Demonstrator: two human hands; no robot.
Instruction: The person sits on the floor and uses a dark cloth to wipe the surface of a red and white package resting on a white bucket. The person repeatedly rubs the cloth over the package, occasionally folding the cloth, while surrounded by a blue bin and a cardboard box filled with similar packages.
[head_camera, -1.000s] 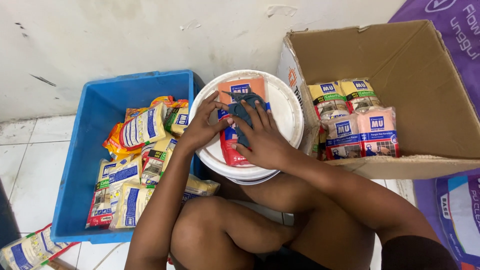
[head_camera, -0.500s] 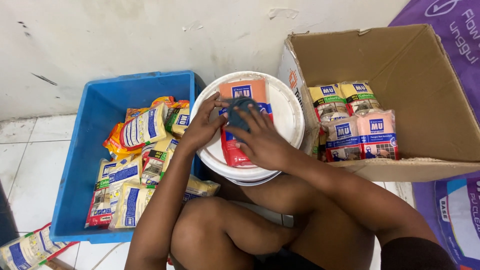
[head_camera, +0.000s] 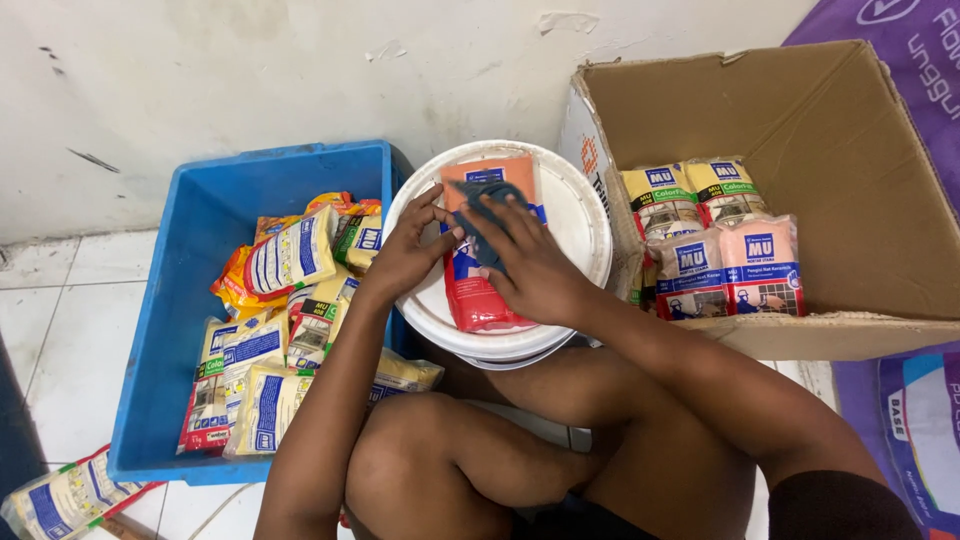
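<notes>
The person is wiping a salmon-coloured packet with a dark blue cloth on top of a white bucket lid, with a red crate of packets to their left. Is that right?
Not quite: the crate is blue, not red, as the head view shows. The rest stands: the right hand presses a dark blue cloth on the salmon-coloured packet, which lies on the white bucket lid.

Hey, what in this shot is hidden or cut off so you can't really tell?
Head view only:
- Red packet on the white bucket lid: middle hidden by the right hand and blue cloth.
- Lower packets in the blue crate: buried under others.
- Packet on the floor: cut by the bottom-left edge.
- Left hand: palm hidden.
</notes>
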